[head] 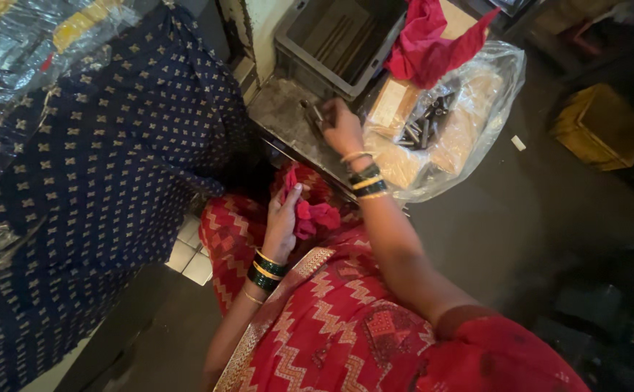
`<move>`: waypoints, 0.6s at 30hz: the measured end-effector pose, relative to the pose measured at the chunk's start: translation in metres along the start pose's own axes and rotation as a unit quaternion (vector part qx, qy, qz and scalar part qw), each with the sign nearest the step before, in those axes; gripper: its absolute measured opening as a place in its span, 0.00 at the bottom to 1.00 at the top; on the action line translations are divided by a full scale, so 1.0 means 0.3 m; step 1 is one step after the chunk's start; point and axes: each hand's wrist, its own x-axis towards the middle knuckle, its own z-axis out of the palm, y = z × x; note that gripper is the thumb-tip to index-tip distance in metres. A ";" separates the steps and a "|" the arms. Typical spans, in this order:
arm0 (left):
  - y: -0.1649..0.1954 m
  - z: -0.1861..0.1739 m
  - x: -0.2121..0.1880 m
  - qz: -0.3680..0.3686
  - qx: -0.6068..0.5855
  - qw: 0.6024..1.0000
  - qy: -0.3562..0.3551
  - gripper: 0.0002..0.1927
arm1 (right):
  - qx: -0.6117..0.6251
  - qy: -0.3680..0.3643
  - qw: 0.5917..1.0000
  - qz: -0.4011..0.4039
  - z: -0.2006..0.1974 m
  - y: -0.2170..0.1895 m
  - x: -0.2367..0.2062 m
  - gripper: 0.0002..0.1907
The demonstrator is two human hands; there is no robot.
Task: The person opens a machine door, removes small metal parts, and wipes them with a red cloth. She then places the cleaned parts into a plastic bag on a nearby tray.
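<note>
Red patterned cloth (346, 327) of the person's garment fills the near foreground; left hand (282, 221) sits over the lap, fingers curled round a crumpled red rag (315, 216); right hand (341, 127) reaches onto a worn grey metal surface (281, 112), fingertips pinching a small dark metal piece (317, 115); just beside it lies a clear plastic bag (469, 109) with dark metal parts (426, 123) inside; a grey crate (339, 36) stands behind; dim concrete floor (520, 210), pale tiles (190, 258) below.
</note>
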 end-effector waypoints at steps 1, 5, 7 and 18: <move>-0.002 0.000 0.001 0.001 -0.002 1.000 -0.004 0.12 | 0.091 -0.038 0.995 0.017 -0.029 -0.037 -0.023 0.18; -0.013 0.015 0.010 -0.020 -0.023 0.999 0.015 0.10 | 0.350 -0.127 0.928 -0.019 -0.147 -0.153 -0.115 0.20; -0.016 0.026 0.013 -0.024 -0.028 0.999 0.017 0.11 | 0.393 -0.133 0.908 -0.066 -0.198 -0.186 -0.155 0.16; -0.024 0.023 -0.005 -0.006 -0.005 1.000 -0.017 0.11 | 0.613 -0.124 0.773 -0.102 -0.244 -0.241 -0.246 0.14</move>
